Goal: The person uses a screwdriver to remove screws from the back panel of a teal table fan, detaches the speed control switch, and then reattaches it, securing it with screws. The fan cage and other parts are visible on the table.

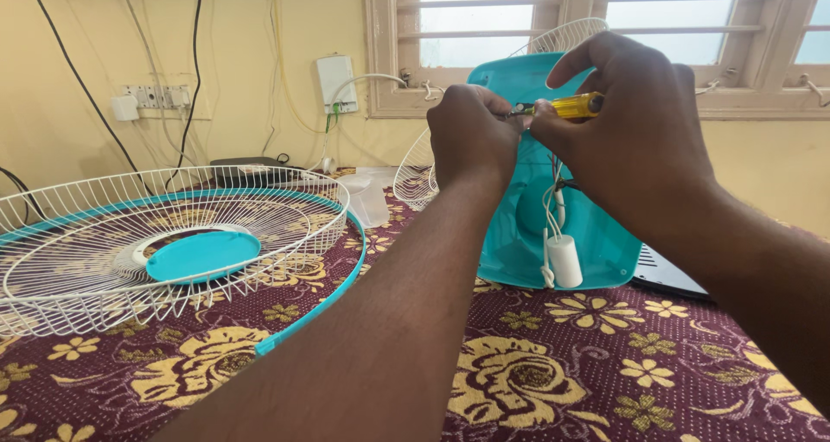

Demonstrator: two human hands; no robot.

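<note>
The teal fan housing point(553, 226) stands upright at the centre right of the frame on a maroon cloth with yellow flowers point(553, 364), its open back turned toward the camera so that loose white wires and a small white cylindrical capacitor point(565, 260) hang out near its lower edge. The right hand point(635, 131), in the upper right of the frame, is closed around a yellow-handled screwdriver point(575, 106), whose shaft points left toward the upper part of the housing. The left hand point(471, 135), just left of it at the upper centre, is curled shut with its fingertips pinched at the screwdriver's tip; what it pinches there is too small to tell. Judging by how things lie, the fan is already well apart: the front guard point(173, 235), a white wire grille with a teal rim and a teal centre disc, lies flat at the left of the frame, well away from the housing, and a second wire grille point(415, 178) shows behind the housing at the centre. The work at the top of the housing looks to be in hand and not finished, since the wiring hangs free and the housing is open. A socket strip point(156, 96) and a white box point(335, 81) sit on the wall at the upper left, and a window point(605, 27) fills the upper right.
</note>
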